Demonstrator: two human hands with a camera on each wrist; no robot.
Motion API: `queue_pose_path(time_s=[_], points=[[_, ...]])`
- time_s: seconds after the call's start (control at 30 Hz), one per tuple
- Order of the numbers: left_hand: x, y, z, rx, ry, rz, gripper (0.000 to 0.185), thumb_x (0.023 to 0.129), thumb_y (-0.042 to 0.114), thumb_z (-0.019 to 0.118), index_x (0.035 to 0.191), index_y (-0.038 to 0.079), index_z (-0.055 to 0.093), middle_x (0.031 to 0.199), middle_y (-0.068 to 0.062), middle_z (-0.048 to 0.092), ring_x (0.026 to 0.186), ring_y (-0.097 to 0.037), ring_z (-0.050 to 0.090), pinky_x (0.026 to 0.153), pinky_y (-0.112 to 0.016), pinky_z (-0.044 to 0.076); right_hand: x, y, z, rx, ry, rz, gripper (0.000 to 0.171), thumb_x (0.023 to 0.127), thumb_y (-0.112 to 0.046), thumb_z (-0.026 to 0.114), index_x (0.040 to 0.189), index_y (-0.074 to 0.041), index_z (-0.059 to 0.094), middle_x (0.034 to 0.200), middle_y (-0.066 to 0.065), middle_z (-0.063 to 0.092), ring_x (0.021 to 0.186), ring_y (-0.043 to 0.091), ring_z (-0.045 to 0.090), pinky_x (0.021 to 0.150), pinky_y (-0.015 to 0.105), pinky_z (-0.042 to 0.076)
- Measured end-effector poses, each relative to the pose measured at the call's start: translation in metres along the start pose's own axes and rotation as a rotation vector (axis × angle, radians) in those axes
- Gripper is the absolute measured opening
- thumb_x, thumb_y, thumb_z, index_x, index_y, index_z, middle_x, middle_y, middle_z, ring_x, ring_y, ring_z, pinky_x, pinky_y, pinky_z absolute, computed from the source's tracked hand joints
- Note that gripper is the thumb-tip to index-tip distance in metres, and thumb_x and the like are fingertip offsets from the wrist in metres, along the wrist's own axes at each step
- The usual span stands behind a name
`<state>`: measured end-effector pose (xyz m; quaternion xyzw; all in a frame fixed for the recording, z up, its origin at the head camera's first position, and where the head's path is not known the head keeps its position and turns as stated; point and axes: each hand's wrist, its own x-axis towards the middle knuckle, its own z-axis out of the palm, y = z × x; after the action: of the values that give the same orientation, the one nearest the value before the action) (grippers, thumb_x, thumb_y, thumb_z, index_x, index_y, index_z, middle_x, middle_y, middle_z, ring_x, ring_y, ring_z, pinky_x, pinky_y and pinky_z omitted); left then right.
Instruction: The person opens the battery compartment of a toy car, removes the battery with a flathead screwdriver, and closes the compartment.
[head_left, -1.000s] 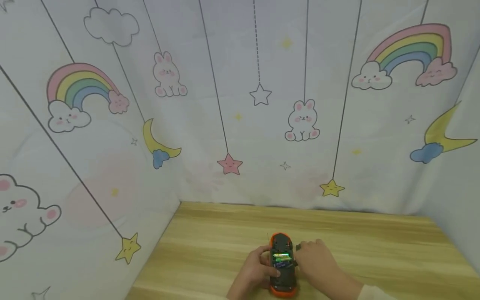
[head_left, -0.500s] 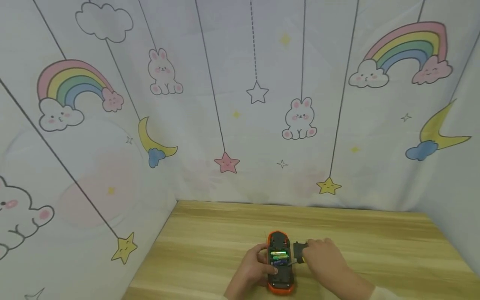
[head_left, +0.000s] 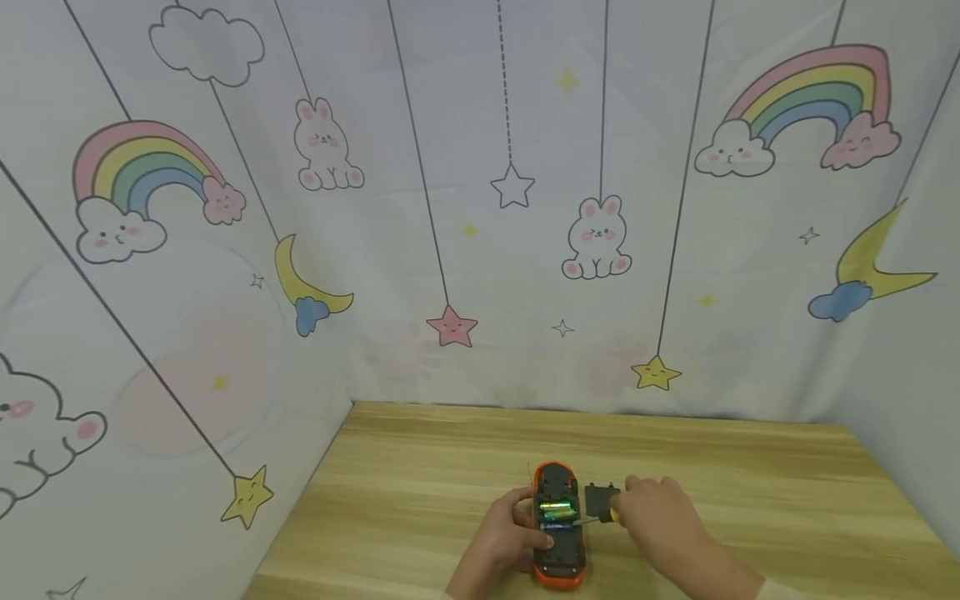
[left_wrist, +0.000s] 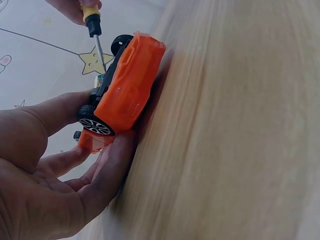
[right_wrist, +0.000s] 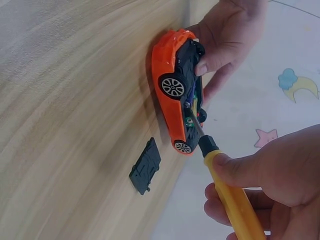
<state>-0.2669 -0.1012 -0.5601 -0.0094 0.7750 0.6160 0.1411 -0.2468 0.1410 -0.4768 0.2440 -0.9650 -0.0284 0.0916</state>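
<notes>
Head view: a pale wooden table (head_left: 420,500) fills the lower part of the scene, backed by a white curtain (head_left: 465,125) printed with rainbows, rabbits, moons and stars.

An orange toy car (head_left: 556,533) lies upside down on the table, roof against the wood and black underside facing up. Its battery bay is uncovered, and green-wrapped batteries (head_left: 557,508) sit inside.

The person's left hand (head_left: 504,542) grips the car from its left side. The thumb curls over the black underside and the other fingers (left_wrist: 107,175) wrap beneath the orange body, pressing it against the table.

The right hand (head_left: 656,518) sits just right of the car, fingers curled tightly round the yellow handle of a screwdriver (right_wrist: 227,192). In the right wrist view, the thumb lies along the handle close to its black collar. The metal shaft slants away from those fingers, and its tip reaches the open battery bay, right beside the left thumb.

A small black battery cover (right_wrist: 145,166) lies flat on the wood, just beyond the right fingertips and close beside the car, touched by neither hand.
</notes>
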Motion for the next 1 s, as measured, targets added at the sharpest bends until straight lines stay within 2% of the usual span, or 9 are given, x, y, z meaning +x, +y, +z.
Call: queue_pose_path(time_s=[0.13, 0.27, 0.43, 0.6, 0.67, 0.73, 0.87, 0.93, 1.0], points=[[0.001, -0.001, 0.000, 0.017, -0.001, 0.007, 0.082, 0.069, -0.009, 0.083, 0.145, 0.006, 0.055, 0.092, -0.009, 0.068, 0.080, -0.020, 0.068, 0.073, -0.038, 0.060, -0.002, 0.002, 0.002, 0.028, -0.014, 0.011, 0.017, 0.072, -0.011, 0.088, 0.076, -0.022, 0.076, 0.066, -0.008, 0.055, 0.059, 0.009, 0.053, 0.053, 0.029, 0.040], [0.002, -0.001, 0.000, 0.027, -0.001, 0.010, 0.083, 0.069, -0.008, 0.084, 0.145, 0.006, 0.055, 0.092, -0.009, 0.067, 0.081, -0.020, 0.067, 0.074, -0.036, 0.059, -0.004, 0.009, 0.001, 0.077, -0.003, 0.077, 0.015, 0.075, -0.018, 0.088, 0.085, -0.023, 0.079, 0.072, -0.010, 0.059, 0.064, 0.008, 0.058, 0.054, 0.026, 0.047], [0.003, 0.001, -0.001, 0.008, -0.004, 0.012, 0.085, 0.069, -0.009, 0.084, 0.146, 0.007, 0.053, 0.094, -0.010, 0.067, 0.082, -0.021, 0.068, 0.071, -0.040, 0.061, -0.010, 0.020, -0.001, 0.203, 0.009, 0.168, 0.017, 0.081, -0.020, 0.085, 0.096, -0.016, 0.077, 0.088, -0.006, 0.065, 0.070, 0.008, 0.061, 0.059, 0.027, 0.053], [0.003, 0.003, -0.002, 0.030, 0.002, 0.010, 0.084, 0.069, -0.007, 0.085, 0.146, 0.007, 0.054, 0.095, -0.010, 0.068, 0.083, -0.021, 0.069, 0.074, -0.039, 0.060, -0.019, 0.028, 0.000, 0.352, -0.015, 0.260, 0.016, 0.086, -0.014, 0.080, 0.101, -0.012, 0.075, 0.093, -0.003, 0.060, 0.074, 0.008, 0.056, 0.064, 0.028, 0.052], [0.003, 0.003, -0.002, 0.038, 0.004, 0.007, 0.083, 0.069, -0.007, 0.086, 0.145, 0.007, 0.054, 0.095, -0.009, 0.068, 0.083, -0.020, 0.068, 0.075, -0.038, 0.059, -0.021, 0.030, 0.003, 0.397, -0.036, 0.298, 0.016, 0.087, -0.013, 0.079, 0.102, -0.011, 0.074, 0.093, -0.002, 0.059, 0.077, 0.011, 0.057, 0.068, 0.032, 0.054], [0.002, 0.003, -0.002, 0.035, 0.003, 0.004, 0.084, 0.069, -0.007, 0.086, 0.145, 0.007, 0.054, 0.095, -0.010, 0.068, 0.083, -0.021, 0.068, 0.075, -0.038, 0.060, -0.023, 0.031, 0.006, 0.414, -0.056, 0.334, 0.016, 0.088, -0.014, 0.079, 0.103, -0.012, 0.073, 0.095, -0.002, 0.062, 0.083, 0.016, 0.059, 0.074, 0.041, 0.055], [0.002, 0.002, -0.001, 0.024, 0.004, -0.002, 0.084, 0.069, -0.008, 0.085, 0.145, 0.007, 0.054, 0.096, -0.010, 0.067, 0.083, -0.021, 0.068, 0.073, -0.039, 0.060, -0.023, 0.032, 0.012, 0.433, -0.091, 0.401, 0.017, 0.090, -0.017, 0.078, 0.105, -0.013, 0.072, 0.102, 0.000, 0.066, 0.099, 0.026, 0.060, 0.081, 0.057, 0.050], [0.003, 0.001, -0.001, 0.028, 0.006, -0.004, 0.084, 0.069, -0.008, 0.085, 0.145, 0.008, 0.054, 0.096, -0.010, 0.067, 0.084, -0.021, 0.068, 0.073, -0.039, 0.060, -0.023, 0.032, 0.014, 0.453, -0.115, 0.431, 0.017, 0.091, -0.017, 0.077, 0.107, -0.013, 0.072, 0.105, 0.000, 0.067, 0.104, 0.028, 0.060, 0.082, 0.060, 0.049], [0.003, -0.001, 0.000, 0.032, 0.008, -0.003, 0.084, 0.069, -0.007, 0.086, 0.145, 0.008, 0.055, 0.096, -0.009, 0.068, 0.084, -0.021, 0.068, 0.074, -0.039, 0.060, -0.023, 0.032, 0.016, 0.481, -0.132, 0.450, 0.017, 0.091, -0.016, 0.077, 0.107, -0.011, 0.071, 0.104, 0.001, 0.067, 0.103, 0.027, 0.062, 0.083, 0.058, 0.051]])
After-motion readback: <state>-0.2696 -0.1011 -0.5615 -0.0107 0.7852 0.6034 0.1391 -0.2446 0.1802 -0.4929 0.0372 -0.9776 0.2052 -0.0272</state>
